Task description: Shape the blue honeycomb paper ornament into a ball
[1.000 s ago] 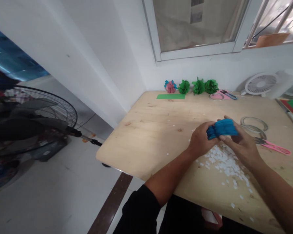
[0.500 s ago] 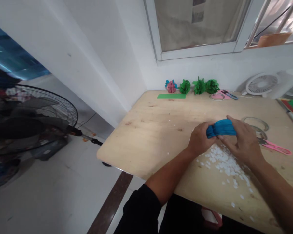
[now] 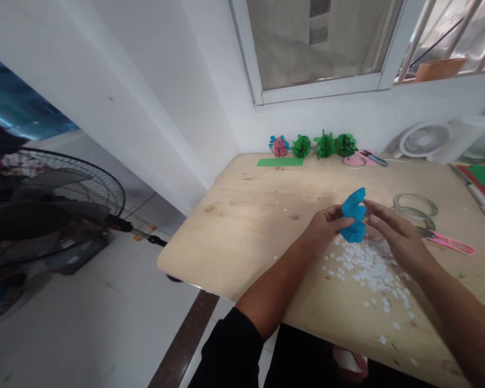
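A blue folded paper piece point(image 3: 353, 229) is held upright above the wooden table, between my two hands. My left hand point(image 3: 333, 220) pinches it from the left, thumb across its front. At its right edge is my right hand point(image 3: 392, 223), with fingers bent and their tips touching the paper. Small white paper bits point(image 3: 367, 267) lie scattered on the table below. Just right of my right hand are metal rings point(image 3: 415, 205) and pink-handled scissors point(image 3: 452, 242).
Along the wall stand a pink and blue paper flower point(image 3: 280, 146) and several green ones point(image 3: 325, 144). A green strip point(image 3: 280, 161) lies before them. A small white fan point(image 3: 425, 140) is at the back right, and a large black fan point(image 3: 84, 183) stands left of the table point(image 3: 226, 231).
The blue paper has turned from lying sideways to upright, showing its lobed, flat side. My left hand's thumb now rests on its front. The view has shifted slightly.
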Tool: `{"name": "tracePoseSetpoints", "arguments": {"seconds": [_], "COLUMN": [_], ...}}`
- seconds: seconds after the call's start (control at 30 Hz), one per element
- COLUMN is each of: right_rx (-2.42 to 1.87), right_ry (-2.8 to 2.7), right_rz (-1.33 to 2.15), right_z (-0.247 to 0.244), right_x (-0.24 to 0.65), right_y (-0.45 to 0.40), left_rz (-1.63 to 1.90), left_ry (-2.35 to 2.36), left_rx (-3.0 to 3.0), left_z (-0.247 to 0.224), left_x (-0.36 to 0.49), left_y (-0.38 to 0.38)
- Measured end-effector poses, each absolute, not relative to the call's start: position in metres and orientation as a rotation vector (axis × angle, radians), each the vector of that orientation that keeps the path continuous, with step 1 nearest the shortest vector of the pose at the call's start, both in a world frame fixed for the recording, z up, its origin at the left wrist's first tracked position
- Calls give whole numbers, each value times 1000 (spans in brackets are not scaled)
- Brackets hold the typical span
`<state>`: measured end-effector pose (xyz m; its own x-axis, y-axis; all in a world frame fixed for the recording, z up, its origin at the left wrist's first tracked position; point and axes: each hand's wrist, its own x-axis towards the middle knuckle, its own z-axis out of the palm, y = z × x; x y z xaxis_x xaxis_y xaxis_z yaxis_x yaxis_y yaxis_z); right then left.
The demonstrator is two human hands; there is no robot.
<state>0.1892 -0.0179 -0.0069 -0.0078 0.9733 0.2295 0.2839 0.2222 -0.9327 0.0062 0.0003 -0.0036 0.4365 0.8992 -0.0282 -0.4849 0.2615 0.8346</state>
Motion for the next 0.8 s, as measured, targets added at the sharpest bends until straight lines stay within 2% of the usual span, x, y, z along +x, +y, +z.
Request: {"name": "tracePoseSetpoints", "arguments": {"seconds": [0.1, 0.4, 0.8], "right_rx": [-1115, -1021, -1027], "right_ry": [-1410, -1218, -1196], "right_rz": [1129, 1413, 1278], "right_z": [-8, 8, -2], "right_x": [184, 172, 173], "right_y": [-19, -29, -25], "left_rz": [960, 929, 936], "left_ry": [529, 431, 542], "left_rx": [803, 762, 775], "left_z": [-1, 0, -12], "left_x": [5, 5, 12], "left_y": [-4, -7, 0]}}
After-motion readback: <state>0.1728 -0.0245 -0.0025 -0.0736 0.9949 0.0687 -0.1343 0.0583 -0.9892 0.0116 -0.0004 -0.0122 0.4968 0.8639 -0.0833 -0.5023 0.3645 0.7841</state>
